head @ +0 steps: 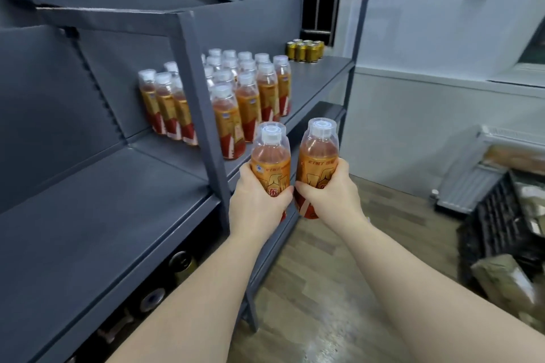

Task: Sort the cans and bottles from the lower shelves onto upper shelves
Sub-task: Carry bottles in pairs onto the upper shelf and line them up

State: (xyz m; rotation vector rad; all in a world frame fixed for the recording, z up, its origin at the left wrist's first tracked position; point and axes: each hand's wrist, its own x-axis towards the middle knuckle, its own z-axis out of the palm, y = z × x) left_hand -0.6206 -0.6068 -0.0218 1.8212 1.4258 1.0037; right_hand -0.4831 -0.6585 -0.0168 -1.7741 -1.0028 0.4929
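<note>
Two orange drink bottles held upright at centre frame, one per hand, just in front of the grey shelf edge (165, 191). Left hand (259, 200) wraps the left bottle (269, 156) around its labelled lower body; right hand (330, 186) is clamped the same way on the right bottle (317, 150). The two bottles stand close beside each other, thumbs nearly touching between them.

Both look full to the shoulder with reddish liquid, so probably moderately heavy for one hand each. Clear plastic walls, likely to give a little under a hard squeeze but not fragile. The glossy label sleeve may be slick; a mid-body grip below the shoulder, as now, seems the secure hold. White caps sit under clear domed covers, a poor place to grasp.

Upper middle of frame: a block of matching bottles (250, 88) stands in rows on the upper shelf, with free shelf surface in front. Gold cans (305, 50) cluster farther along. Dark can tops (180, 259) show on the lower shelf, lower left.
</note>
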